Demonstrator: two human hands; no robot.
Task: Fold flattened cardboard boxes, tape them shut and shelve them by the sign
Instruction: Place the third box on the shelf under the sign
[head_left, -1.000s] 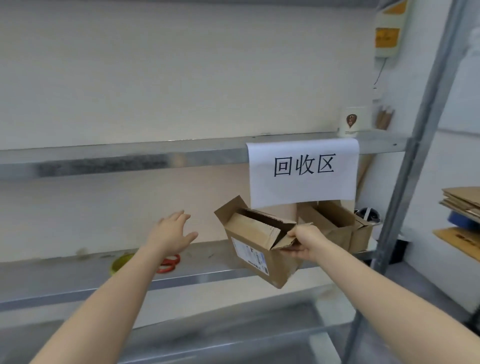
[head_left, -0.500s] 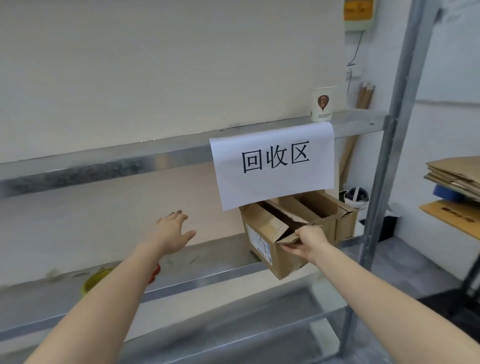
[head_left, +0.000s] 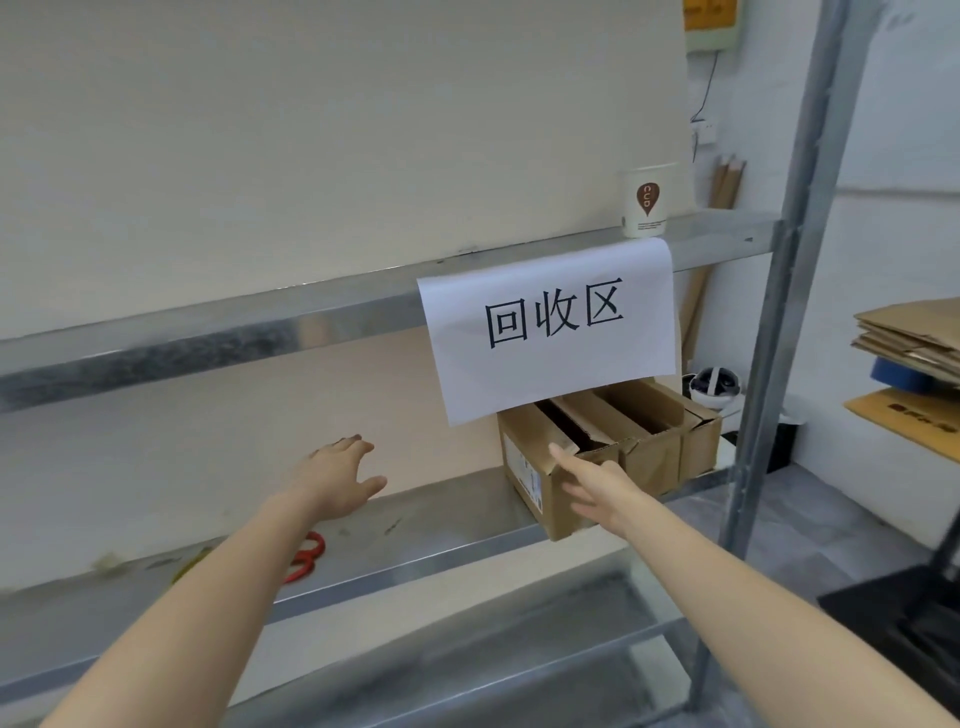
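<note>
Head-level view of a metal rack; a small brown cardboard box sits on the middle shelf, directly beneath a white paper sign printed with three Chinese characters that hangs from the upper shelf; the box's top looks open, with its flaps tucked inward, and no tape can be made out; its long axis runs from the shelf's front lip back toward the wall, slightly skewed, and its near lower corner juts out past the lip; a second box stands touching it on the far right side. The right hand is the nearer of the two hands: it is open, its straight fingers resting against the box's near top edge, gripping nothing. The left hand is also open and empty, hovering above bare shelf well to the left of the box, so the box lies ahead and to its right. Red-handled scissors lie on the shelf beneath the left forearm. Judging from the overhang, the box seems to need a push straight back along its long axis, and the right hand is placed to give it.
</note>
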